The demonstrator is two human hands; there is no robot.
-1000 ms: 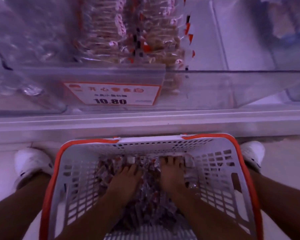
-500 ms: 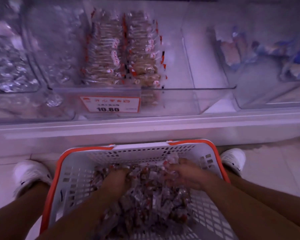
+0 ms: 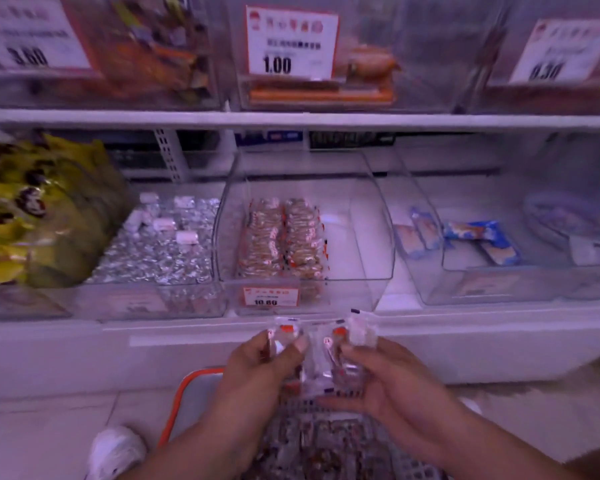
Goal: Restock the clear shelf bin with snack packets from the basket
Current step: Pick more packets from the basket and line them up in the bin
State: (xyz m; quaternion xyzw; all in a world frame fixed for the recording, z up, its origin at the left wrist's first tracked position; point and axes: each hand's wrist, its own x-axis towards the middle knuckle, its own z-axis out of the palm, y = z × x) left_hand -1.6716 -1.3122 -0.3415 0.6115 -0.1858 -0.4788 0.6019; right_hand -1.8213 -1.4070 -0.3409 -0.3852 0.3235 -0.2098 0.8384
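Both hands hold one bunch of snack packets [image 3: 321, 355] between them, lifted above the basket [image 3: 187, 396] and just short of the shelf edge. The left hand [image 3: 257, 368] has its fingers and thumb curled round the left side of the bunch; the right hand [image 3: 378, 379] cups the right side and the underside, fingers curled beneath. The frame is smeared by motion, so how many packets are in the bunch cannot be told, though it looks like a good handful.

The clear bin [image 3: 361, 237] lies straight ahead of the hands and a little higher, its front lip with the price tag [image 3: 270, 296] just beyond the packet tops. Its long axis runs away from the person, toward the back of the shelf. Two rows of packets [image 3: 281, 237] already fill its left half, laid along that same axis; the right half is bare floor. That open strip sits slightly to the right of the bunch, so the right hand is the nearer one to it.

The coming move, as I judge it, is forward, up over the lip, then a small shift right to lay the packets down beside the existing rows. More packets lie in the basket below, so the restocking is partway along
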